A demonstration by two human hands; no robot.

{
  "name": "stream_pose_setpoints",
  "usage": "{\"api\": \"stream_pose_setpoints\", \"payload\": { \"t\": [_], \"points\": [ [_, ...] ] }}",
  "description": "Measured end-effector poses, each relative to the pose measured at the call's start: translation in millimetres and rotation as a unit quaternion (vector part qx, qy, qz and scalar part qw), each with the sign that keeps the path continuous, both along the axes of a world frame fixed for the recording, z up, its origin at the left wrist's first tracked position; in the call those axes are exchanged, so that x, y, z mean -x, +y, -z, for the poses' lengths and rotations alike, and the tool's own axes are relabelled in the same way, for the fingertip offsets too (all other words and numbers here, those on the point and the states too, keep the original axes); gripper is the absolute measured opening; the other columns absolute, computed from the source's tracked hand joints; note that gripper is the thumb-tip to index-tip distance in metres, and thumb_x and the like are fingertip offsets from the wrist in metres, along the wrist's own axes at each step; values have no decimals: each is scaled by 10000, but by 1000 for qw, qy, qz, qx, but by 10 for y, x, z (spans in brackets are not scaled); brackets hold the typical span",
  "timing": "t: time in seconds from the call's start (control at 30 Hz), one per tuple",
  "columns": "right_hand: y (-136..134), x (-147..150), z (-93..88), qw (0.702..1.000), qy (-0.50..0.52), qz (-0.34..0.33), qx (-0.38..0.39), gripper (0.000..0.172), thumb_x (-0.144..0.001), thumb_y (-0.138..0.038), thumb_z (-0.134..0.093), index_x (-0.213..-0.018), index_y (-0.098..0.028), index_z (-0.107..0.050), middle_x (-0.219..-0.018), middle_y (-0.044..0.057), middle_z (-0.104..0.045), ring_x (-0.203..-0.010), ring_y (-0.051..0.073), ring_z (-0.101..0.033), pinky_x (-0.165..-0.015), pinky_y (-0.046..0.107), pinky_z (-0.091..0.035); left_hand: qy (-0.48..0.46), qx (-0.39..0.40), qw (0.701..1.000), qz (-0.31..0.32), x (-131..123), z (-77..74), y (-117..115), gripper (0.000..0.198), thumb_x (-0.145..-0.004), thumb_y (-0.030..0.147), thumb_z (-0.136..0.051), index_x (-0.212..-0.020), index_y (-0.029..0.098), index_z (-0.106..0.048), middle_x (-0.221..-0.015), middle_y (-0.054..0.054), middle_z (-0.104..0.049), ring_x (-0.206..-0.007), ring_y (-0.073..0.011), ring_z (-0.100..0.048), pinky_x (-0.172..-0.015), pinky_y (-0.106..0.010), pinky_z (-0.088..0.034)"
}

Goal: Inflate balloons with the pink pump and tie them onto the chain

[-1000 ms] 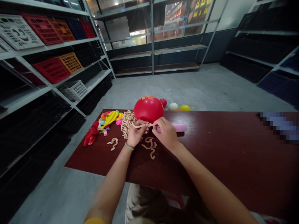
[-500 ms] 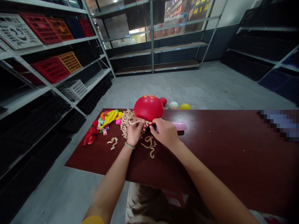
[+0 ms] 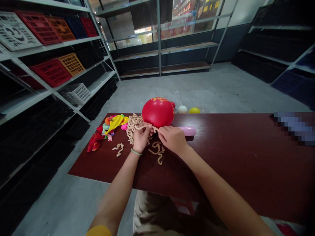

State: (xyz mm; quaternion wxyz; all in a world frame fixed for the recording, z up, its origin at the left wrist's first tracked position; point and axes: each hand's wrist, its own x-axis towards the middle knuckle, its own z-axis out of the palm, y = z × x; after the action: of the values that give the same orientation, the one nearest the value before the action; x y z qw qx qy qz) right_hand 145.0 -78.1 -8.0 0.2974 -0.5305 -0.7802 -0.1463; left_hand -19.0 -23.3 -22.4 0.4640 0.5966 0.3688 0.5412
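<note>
A blown-up red balloon [image 3: 157, 112] with yellow print stands at the table's far edge, just beyond my hands. My left hand [image 3: 141, 137] is closed in a pinch on a beige cord [image 3: 141, 126], whose loose end runs back over the fingers. Close by, my right hand [image 3: 172, 138] pinches at the cord's other part, beside the underside of the balloon. The balloon's neck is hidden by my fingers. Behind my left hand lies a heap of beige cord pieces [image 3: 131, 129]. Several loose cord pieces [image 3: 157, 151] lie below my hands.
Limp coloured balloons [image 3: 114, 125] lie at the table's left. A pink-purple cylinder [image 3: 189, 131], perhaps a pump, is right of my right hand. Beyond the dark red table [image 3: 233, 170], a white balloon [image 3: 182, 109] and a yellow balloon [image 3: 194, 110] show. Shelves with crates [image 3: 51, 70] stand left.
The red balloon has tilted and shifted slightly right, covering more of the dark red one behind it. My right hand's fingers have closed in nearer to the cord.
</note>
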Motion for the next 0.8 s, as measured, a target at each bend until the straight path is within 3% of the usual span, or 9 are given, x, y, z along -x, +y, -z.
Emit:
{"api": "stream_pose_setpoints", "payload": {
  "t": [0.27, 0.57, 0.7, 0.8],
  "points": [
    [17, -58, 14, 1000, 6, -16, -6, 243, -931, -249, -458, -797, -189, -651, -718, 38, -649, -648, 154, -502, -618, 327, -236, -17, -3, 999, -50, 24, 30, 40, 249, -852, 408, -682, -854, 164, -631, -667, 2, -625, -578, -115, -590, -554, -233, -485],
    [16, -36, 29, 999, 10, 5, -35, 262, -965, -244, -438, -802, -190, -635, -724, 43, -642, -677, 167, -509, -648, 329, -259, -44, -17, 998, -30, -40, 15, 20, 254, -855, 409, -681, -862, 161, -627, -715, -2, -624, -615, -114, -591, -610, -248, -505],
    [45, -87, 59, 998, 31, 20, -54, 267, -970, -296, -454, -787, -190, -616, -731, 52, -629, -713, 186, -512, -676, 329, -286, -43, -48, 995, -74, -71, -72, 6, 250, -859, 411, -676, -898, 167, -639, -740, -2, -624, -612, -112, -585, -599, -245, -501],
    [89, -144, 115, 997, 46, 23, -59, 252, -965, -268, -450, -782, -193, -606, -737, 52, -625, -721, 191, -515, -692, 329, -306, -38, -81, 992, -88, -133, -227, 44, 226, -871, 394, -665, -889, 170, -641, -770, -16, -644, -669, -128, -620, -661, -261, -524]
  ]
}}
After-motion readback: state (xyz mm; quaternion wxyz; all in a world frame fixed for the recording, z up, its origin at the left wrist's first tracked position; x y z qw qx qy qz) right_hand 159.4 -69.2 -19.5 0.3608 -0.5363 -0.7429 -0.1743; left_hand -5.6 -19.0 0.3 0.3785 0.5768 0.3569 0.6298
